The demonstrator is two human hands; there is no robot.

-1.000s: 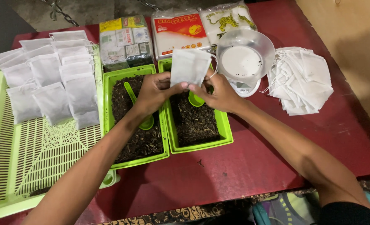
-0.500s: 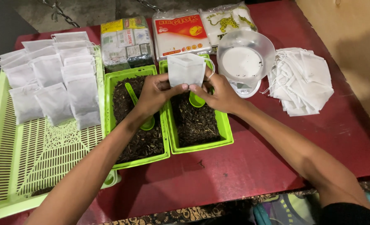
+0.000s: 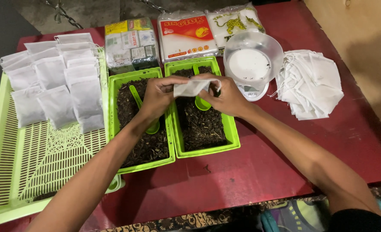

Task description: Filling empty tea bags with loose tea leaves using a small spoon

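Note:
My left hand (image 3: pixel 158 96) and my right hand (image 3: pixel 225 95) both pinch a small white drawstring pouch (image 3: pixel 191 87), held tipped flat between them above the right green tub (image 3: pixel 231 129) of dark dried leaves. The pouch's string loops by my right fingers. A green scoop (image 3: pixel 200 102) lies in the right tub under my hands. Another green scoop (image 3: pixel 144 112) rests in the left green tub (image 3: pixel 112 111) of dark leaves, beside my left wrist.
A light green slotted tray (image 3: pixel 36 163) at left carries several filled white pouches (image 3: pixel 55 81). A pile of empty white pouches (image 3: pixel 310 81) lies at right, beside a clear bowl on a small scale (image 3: pixel 252 60). Packaged goods (image 3: pixel 186 32) line the far edge of the red table (image 3: pixel 263 163).
The pouch was held upright and spread open between both hands; now it is tipped down and folded flatter, lower over the right tub. Both hands have stayed nearly in place.

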